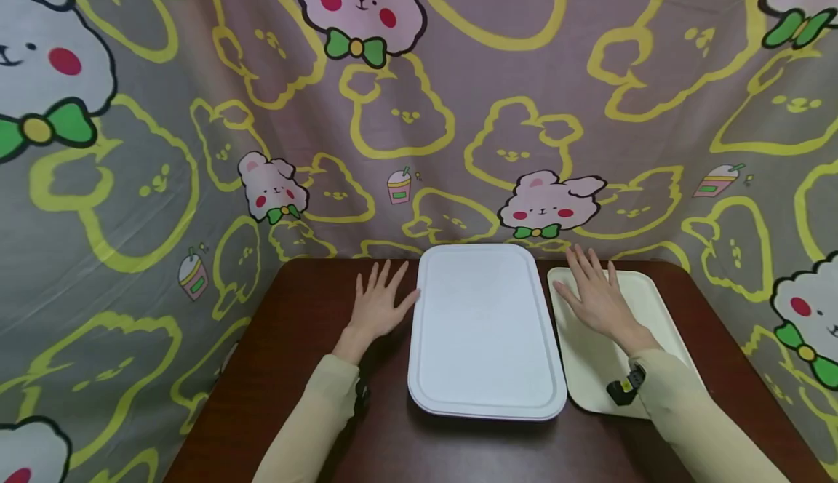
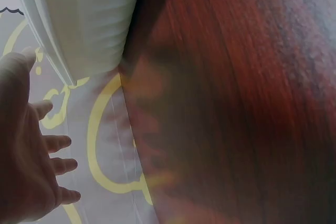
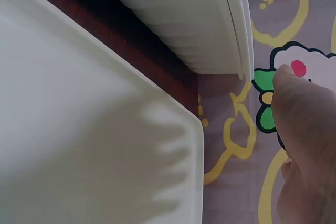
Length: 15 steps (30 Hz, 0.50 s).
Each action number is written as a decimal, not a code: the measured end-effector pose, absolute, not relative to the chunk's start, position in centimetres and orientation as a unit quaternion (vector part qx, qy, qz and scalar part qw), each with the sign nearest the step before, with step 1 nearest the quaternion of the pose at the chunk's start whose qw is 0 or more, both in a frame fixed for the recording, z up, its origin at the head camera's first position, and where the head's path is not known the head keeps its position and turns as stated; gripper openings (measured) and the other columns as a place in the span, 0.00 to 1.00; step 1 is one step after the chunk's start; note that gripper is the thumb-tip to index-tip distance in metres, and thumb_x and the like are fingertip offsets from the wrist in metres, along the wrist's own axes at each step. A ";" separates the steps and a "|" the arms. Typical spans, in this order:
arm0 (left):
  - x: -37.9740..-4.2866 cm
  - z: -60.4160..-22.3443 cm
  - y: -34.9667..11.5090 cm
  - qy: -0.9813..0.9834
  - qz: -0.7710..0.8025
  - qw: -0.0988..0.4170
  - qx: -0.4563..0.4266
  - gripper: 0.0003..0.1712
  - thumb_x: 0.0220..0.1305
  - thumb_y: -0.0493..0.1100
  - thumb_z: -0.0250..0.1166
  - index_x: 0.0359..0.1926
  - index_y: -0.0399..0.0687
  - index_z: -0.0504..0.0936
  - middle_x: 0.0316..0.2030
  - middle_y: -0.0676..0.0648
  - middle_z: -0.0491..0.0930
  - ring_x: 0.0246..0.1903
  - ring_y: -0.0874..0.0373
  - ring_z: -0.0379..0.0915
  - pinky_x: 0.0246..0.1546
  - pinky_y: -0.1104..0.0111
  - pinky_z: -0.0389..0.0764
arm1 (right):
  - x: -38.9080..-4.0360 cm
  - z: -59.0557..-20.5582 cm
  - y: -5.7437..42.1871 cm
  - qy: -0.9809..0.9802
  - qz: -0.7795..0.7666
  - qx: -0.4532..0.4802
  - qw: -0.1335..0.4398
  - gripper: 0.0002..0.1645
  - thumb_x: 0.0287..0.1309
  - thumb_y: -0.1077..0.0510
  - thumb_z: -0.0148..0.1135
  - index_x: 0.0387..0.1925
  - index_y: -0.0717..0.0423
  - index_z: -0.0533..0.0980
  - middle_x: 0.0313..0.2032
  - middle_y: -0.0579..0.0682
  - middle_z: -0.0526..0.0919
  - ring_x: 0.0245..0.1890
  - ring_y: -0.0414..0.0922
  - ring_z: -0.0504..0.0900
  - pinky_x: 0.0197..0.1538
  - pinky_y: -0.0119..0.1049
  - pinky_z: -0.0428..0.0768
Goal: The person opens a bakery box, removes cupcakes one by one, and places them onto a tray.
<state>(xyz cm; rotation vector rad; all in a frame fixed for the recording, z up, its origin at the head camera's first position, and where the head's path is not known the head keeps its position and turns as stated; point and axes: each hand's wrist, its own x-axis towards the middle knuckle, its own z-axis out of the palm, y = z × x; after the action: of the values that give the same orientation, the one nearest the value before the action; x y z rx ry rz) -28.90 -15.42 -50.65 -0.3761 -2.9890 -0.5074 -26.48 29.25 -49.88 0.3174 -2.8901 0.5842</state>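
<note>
A white lidded plastic box [image 1: 486, 330] stands in the middle of the dark wooden table, its flat lid on. My left hand [image 1: 378, 302] is beside the box's left edge with fingers spread, the thumb tip right at the lid's rim. In the left wrist view the hand [image 2: 26, 145] shows fingers apart and nothing in them, near the box's ribbed side [image 2: 100, 19]. My right hand [image 1: 601, 297] hovers with spread fingers over a shallow cream tray [image 1: 589, 381] to the right of the box. The right wrist view shows its shadow on the tray [image 3: 63, 103].
The brown table [image 1: 262, 388] ends at its back edge against a patterned curtain [image 1: 406, 126], which also hangs along both sides. A narrow gap separates the box from the tray. A small black camera [image 1: 625, 386] sits on the right wrist.
</note>
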 end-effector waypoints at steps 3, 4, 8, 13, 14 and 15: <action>-29.0 -50.6 -15.1 -0.976 -0.173 0.038 -0.125 0.49 0.79 0.74 0.52 0.90 0.62 0.53 0.89 0.38 0.51 0.89 0.34 0.41 0.86 0.29 0.42 | -26.6 -49.8 29.3 -0.971 0.197 0.107 0.081 0.51 0.85 0.38 0.50 0.88 0.65 0.45 0.87 0.72 0.46 0.87 0.74 0.43 0.83 0.80 0.38; -29.1 -50.6 -15.0 -0.976 -0.173 0.037 -0.125 0.49 0.79 0.74 0.52 0.90 0.62 0.53 0.89 0.38 0.51 0.89 0.34 0.41 0.86 0.29 0.42 | -26.7 -49.8 29.3 -0.971 0.199 0.107 0.079 0.51 0.85 0.38 0.50 0.88 0.65 0.45 0.87 0.72 0.46 0.87 0.74 0.43 0.83 0.80 0.38; -29.2 -50.7 -14.8 -0.977 -0.172 0.034 -0.119 0.49 0.80 0.73 0.53 0.90 0.60 0.53 0.88 0.37 0.52 0.89 0.34 0.42 0.86 0.29 0.43 | -26.8 -50.1 29.0 -0.969 0.210 0.107 0.071 0.51 0.85 0.38 0.50 0.88 0.65 0.44 0.87 0.72 0.45 0.87 0.74 0.42 0.84 0.80 0.37; -29.2 -51.0 -14.8 -0.973 -0.199 0.016 -0.114 0.49 0.81 0.73 0.51 0.90 0.59 0.50 0.88 0.37 0.52 0.89 0.34 0.43 0.86 0.30 0.43 | -26.8 -50.3 28.7 -0.966 0.231 0.099 0.059 0.52 0.86 0.38 0.50 0.88 0.65 0.43 0.86 0.74 0.45 0.87 0.75 0.41 0.84 0.80 0.36; -29.3 -51.0 -14.7 -0.970 -0.216 0.009 -0.115 0.48 0.82 0.73 0.50 0.91 0.59 0.50 0.88 0.37 0.53 0.89 0.33 0.44 0.86 0.29 0.44 | -26.8 -50.3 28.6 -0.965 0.237 0.096 0.053 0.52 0.86 0.38 0.49 0.88 0.65 0.43 0.86 0.75 0.45 0.87 0.75 0.42 0.84 0.80 0.37; -29.2 -51.1 -14.7 -0.965 -0.237 0.001 -0.114 0.48 0.82 0.72 0.49 0.91 0.58 0.49 0.88 0.37 0.53 0.88 0.33 0.45 0.86 0.29 0.45 | -26.8 -50.2 28.6 -0.964 0.245 0.096 0.046 0.52 0.86 0.38 0.49 0.88 0.66 0.43 0.86 0.76 0.46 0.86 0.76 0.43 0.83 0.81 0.39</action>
<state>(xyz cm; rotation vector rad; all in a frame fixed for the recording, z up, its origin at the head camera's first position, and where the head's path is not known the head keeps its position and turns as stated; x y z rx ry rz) -29.23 -14.70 -51.05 -0.3590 -3.0288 -0.7438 -26.78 28.56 -50.25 0.2926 -2.9408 0.7491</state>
